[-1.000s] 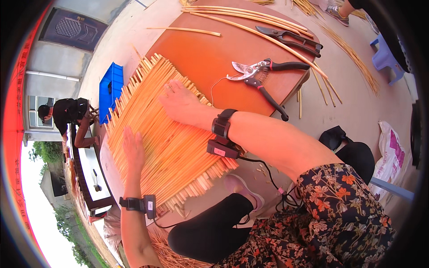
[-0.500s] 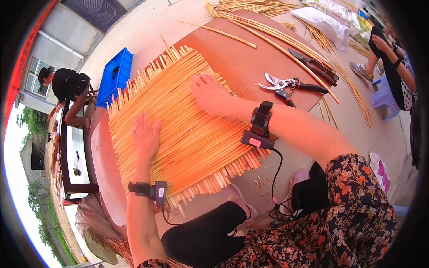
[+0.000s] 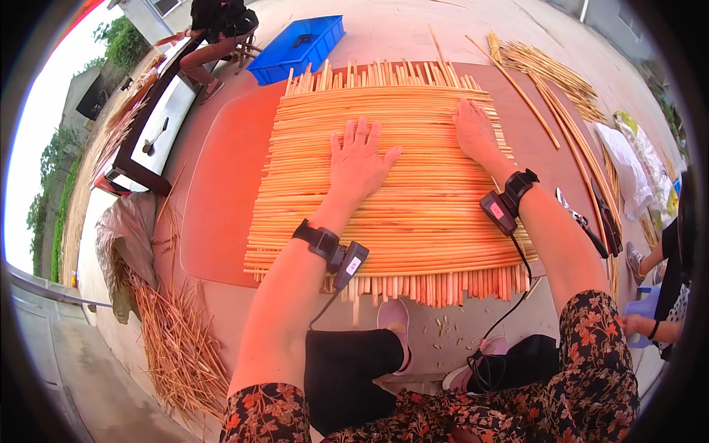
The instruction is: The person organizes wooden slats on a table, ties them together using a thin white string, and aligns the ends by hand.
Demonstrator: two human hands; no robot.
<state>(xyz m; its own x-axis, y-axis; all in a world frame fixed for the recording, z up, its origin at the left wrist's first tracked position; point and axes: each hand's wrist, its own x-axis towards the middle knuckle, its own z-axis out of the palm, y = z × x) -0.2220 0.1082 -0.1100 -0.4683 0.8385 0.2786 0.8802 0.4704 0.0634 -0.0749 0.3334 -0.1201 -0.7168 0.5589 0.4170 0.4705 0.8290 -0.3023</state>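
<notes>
A square mat of layered pale reed stalks lies on a reddish-brown board in front of me. Its top stalks run left to right; the ends of a crosswise layer stick out along the far and near edges. My left hand rests palm down on the mat, left of its middle, with fingers spread. Close to the mat's far right corner, my right hand lies on the stalks, its fingers slightly bent and partly foreshortened. Neither hand shows anything held. Pruning shears lie right of the mat, partly hidden behind my right forearm.
Black-handled cutters and long loose stalks lie at the right. A blue crate stands beyond the mat. A heap of dry stalks is at the left. One person works far left; another is at the right edge.
My view has turned, so the mat now appears square to me. Over the mat, my left hand has shifted rightward from near its left edge, and my right hand toward the far right corner.
</notes>
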